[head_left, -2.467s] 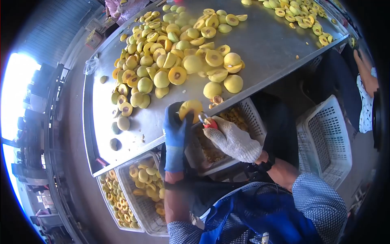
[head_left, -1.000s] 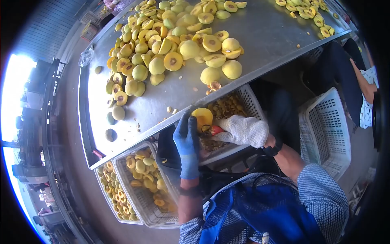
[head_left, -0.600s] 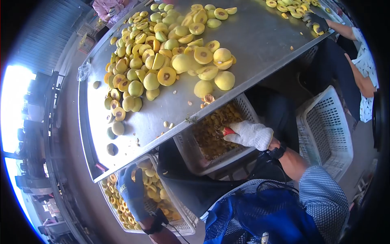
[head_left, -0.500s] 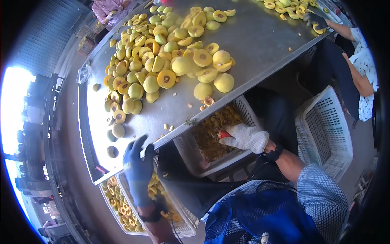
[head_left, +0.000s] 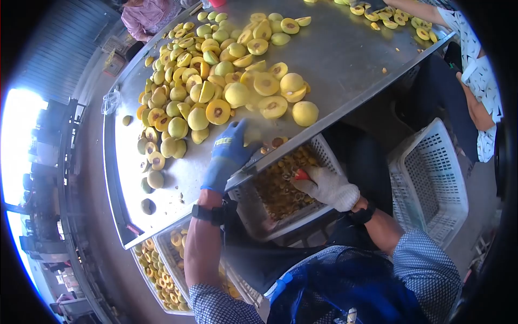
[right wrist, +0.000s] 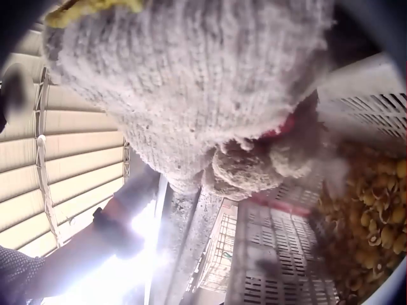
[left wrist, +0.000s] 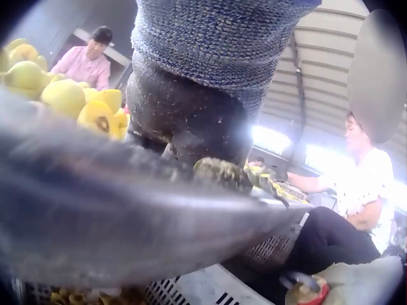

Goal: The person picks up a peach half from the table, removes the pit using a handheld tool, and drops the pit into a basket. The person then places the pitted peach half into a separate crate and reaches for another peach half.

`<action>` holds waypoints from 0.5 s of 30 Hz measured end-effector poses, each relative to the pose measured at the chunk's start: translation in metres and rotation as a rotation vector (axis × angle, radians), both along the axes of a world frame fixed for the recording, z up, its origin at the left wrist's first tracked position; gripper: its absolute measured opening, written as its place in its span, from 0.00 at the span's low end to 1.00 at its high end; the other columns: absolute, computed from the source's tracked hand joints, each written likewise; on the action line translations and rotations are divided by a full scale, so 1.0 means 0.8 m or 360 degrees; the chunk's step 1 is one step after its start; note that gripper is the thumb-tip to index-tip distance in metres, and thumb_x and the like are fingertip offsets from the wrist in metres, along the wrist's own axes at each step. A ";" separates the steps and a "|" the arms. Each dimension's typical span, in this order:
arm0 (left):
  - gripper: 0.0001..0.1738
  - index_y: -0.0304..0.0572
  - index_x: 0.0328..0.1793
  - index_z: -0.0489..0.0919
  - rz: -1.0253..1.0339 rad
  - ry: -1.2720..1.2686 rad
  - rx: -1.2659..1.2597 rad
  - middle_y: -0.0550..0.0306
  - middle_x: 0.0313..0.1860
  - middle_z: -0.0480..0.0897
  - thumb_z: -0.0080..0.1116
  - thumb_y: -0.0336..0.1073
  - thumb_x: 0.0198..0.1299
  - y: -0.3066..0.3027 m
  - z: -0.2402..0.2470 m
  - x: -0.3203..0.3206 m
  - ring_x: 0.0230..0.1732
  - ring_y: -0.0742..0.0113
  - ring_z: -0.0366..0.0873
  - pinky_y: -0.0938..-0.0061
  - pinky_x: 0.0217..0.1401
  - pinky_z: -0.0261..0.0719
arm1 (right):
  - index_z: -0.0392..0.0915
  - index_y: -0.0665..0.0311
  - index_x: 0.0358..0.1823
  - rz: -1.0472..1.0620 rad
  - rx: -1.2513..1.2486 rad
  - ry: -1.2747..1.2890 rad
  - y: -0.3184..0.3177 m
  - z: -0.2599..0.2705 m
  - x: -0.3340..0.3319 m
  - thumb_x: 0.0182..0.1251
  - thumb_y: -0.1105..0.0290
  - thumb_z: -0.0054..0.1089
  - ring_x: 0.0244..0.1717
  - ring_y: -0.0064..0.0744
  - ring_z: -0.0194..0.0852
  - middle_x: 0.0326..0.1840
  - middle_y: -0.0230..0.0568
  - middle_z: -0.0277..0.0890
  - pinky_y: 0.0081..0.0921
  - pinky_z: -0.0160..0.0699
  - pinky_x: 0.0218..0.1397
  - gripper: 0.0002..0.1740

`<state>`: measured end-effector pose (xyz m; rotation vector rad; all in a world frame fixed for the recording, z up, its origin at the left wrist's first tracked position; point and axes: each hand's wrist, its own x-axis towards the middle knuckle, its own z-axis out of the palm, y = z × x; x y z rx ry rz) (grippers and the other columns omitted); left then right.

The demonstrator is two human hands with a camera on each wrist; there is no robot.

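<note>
In the head view my left hand (head_left: 226,154), in a blue glove with a dark palm, reaches over the metal table's front edge. Its thumb and fingers close around a yellow peach half (head_left: 251,137), mostly hidden by the glove. The left wrist view shows the glove's cuff and palm, not the fingertips. My right hand (head_left: 326,187), in a white knit glove, grips a pitting tool by its red handle (head_left: 301,174) above a crate of pits and scraps (head_left: 280,186). The tool's curved metal loop (left wrist: 296,278) shows in the left wrist view.
Many peach halves (head_left: 189,92) are heaped on the metal table (head_left: 345,59). Baskets of halves (head_left: 162,275) stand below at left. A white crate (head_left: 431,178) stands at right. One person (head_left: 148,19) sits across the table, another (head_left: 480,92) at right.
A peach half was in both hands over the crate; my left hand went to the basket at left, then up onto the table, taking hold of another half. My right hand keeps the tool.
</note>
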<state>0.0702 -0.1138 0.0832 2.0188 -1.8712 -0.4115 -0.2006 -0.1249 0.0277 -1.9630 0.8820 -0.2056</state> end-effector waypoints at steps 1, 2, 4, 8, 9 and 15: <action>0.28 0.47 0.63 0.75 0.0109 0.0377 0.0026 0.44 0.58 0.78 0.67 0.40 0.55 0.017 0.004 0.002 0.55 0.49 0.80 0.62 0.58 0.79 | 0.79 0.60 0.48 -0.0042 0.0100 -0.0049 0.000 0.003 -0.002 0.69 0.44 0.56 0.42 0.59 0.81 0.39 0.55 0.83 0.46 0.78 0.45 0.26; 0.31 0.45 0.67 0.72 0.0232 0.0753 0.0023 0.44 0.62 0.76 0.65 0.43 0.58 0.033 0.017 -0.001 0.56 0.49 0.80 0.62 0.57 0.79 | 0.79 0.59 0.50 -0.0081 0.0199 -0.0096 -0.001 0.007 -0.003 0.69 0.43 0.56 0.42 0.59 0.81 0.40 0.54 0.83 0.46 0.78 0.45 0.26; 0.33 0.38 0.71 0.69 0.0249 0.1374 -0.0412 0.46 0.63 0.76 0.60 0.45 0.62 0.077 0.021 -0.001 0.58 0.54 0.79 0.64 0.59 0.78 | 0.78 0.58 0.53 -0.0089 0.0197 -0.0214 0.001 0.036 0.002 0.69 0.43 0.56 0.43 0.60 0.81 0.41 0.54 0.83 0.46 0.79 0.45 0.26; 0.38 0.30 0.73 0.64 0.0464 0.2016 -0.0782 0.44 0.62 0.73 0.49 0.56 0.69 0.126 0.015 -0.065 0.62 0.58 0.73 0.64 0.67 0.72 | 0.76 0.57 0.56 0.0008 0.0086 -0.0513 0.020 0.067 0.039 0.70 0.45 0.57 0.44 0.61 0.80 0.41 0.54 0.83 0.48 0.79 0.44 0.25; 0.39 0.30 0.73 0.65 0.0495 0.1970 -0.0842 0.45 0.62 0.74 0.47 0.59 0.70 0.128 0.009 -0.079 0.61 0.58 0.74 0.65 0.66 0.72 | 0.77 0.62 0.53 -0.0005 -0.0076 -0.0505 0.030 0.082 0.050 0.71 0.51 0.57 0.42 0.57 0.82 0.38 0.54 0.83 0.41 0.79 0.43 0.22; 0.33 0.31 0.62 0.75 0.0817 0.1507 -0.1012 0.50 0.52 0.80 0.37 0.57 0.75 0.125 -0.024 -0.108 0.52 0.65 0.77 0.72 0.57 0.73 | 0.77 0.61 0.50 0.0002 -0.0291 -0.0370 0.052 0.074 0.072 0.70 0.47 0.57 0.34 0.62 0.81 0.31 0.57 0.81 0.51 0.80 0.33 0.24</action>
